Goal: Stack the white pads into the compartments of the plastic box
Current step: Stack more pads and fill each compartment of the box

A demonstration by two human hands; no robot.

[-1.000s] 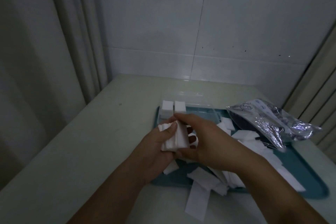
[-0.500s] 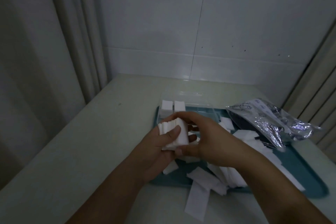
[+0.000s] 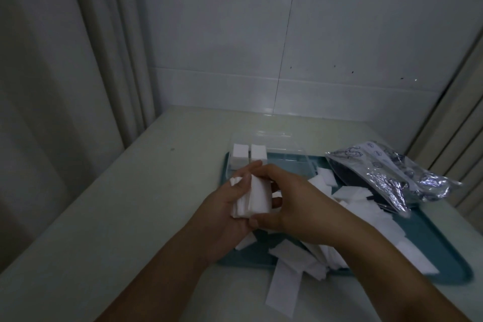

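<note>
A stack of white pads [image 3: 252,197] is held upright between both hands above the near left part of the teal tray [image 3: 444,251]. My left hand [image 3: 224,214] grips the stack from the left, thumb across its front. My right hand [image 3: 295,206] pinches it from the right, fingers over the top and thumb under the bottom. Behind the hands stands the clear plastic box [image 3: 274,146], with two pad stacks [image 3: 248,155] in its left compartments. Loose pads [image 3: 366,206] lie scattered over the tray.
A crinkled silver foil bag [image 3: 392,178] lies on the tray's far right. One long pad strip [image 3: 283,293] hangs over the tray's near edge onto the pale table [image 3: 130,204]. A tiled wall stands behind, and a curtain hangs at the left.
The stack has been squared up between the hands. My right hand's fingers have shifted over its top, and the thumb now sits beneath it. Both hands stay in about the same place.
</note>
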